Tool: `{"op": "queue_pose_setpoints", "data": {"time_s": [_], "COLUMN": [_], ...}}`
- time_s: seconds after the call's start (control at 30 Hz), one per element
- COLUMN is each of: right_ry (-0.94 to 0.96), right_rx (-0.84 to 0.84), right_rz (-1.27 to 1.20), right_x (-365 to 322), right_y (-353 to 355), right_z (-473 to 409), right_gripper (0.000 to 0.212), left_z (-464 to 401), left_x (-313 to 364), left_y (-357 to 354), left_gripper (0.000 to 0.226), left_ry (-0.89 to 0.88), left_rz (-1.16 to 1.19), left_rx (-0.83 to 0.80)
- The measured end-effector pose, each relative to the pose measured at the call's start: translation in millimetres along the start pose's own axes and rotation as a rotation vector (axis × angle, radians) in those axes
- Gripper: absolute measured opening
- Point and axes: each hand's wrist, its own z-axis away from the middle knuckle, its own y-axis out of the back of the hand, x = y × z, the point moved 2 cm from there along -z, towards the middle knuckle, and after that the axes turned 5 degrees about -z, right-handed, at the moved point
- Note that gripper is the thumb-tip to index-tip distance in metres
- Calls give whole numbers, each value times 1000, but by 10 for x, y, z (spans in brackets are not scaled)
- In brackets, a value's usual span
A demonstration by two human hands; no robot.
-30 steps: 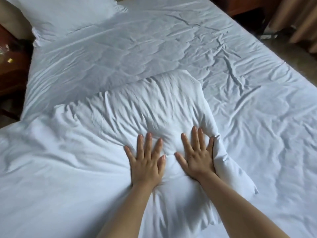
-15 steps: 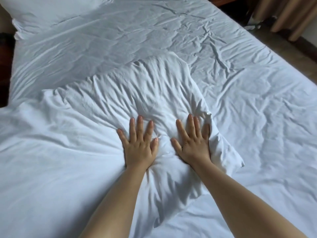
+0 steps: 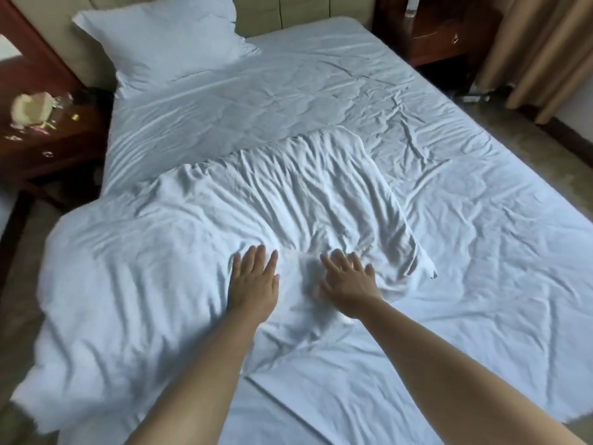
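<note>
White crumpled duvet (image 3: 288,194) is under both my hands. My left hand (image 3: 253,279) and my right hand (image 3: 348,284) lie flat on it, side by side, fingers straight and a little spread, holding nothing. The duvet covers the near left part of the wrinkled bed sheet (image 3: 481,236). At the head end lies a pillow (image 3: 167,40). Left of the bed stands a wooden counter (image 3: 64,139) with small things on it.

We see through one wide-angle camera worn on the head, looking forward and down along the bed (image 3: 481,220) toward the headboard (image 3: 305,11) at the frame's top; the left hand (image 3: 253,281) and right hand (image 3: 348,284) lie near, lower centre.
</note>
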Motion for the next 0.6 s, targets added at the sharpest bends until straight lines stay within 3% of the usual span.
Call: {"op": "queue_pose_setpoints", "data": {"time_s": [0.27, 0.5, 0.6], "right_ry": [335, 421, 386], "right_rx": [-32, 69, 12], "right_rz": [4, 218, 277], "right_x": [-1323, -1350, -1270], "right_y": [-104, -782, -1020], "right_z": [-179, -228, -238], "right_gripper": [63, 69, 70], "left_z": [572, 819, 844], "left_x": [-1115, -1109, -1000], "left_y": [99, -638, -898], "left_gripper": [64, 56, 60], "left_ry": [493, 542, 512], "left_rz": [-76, 107, 151], "left_rx": [-22, -128, -196]}}
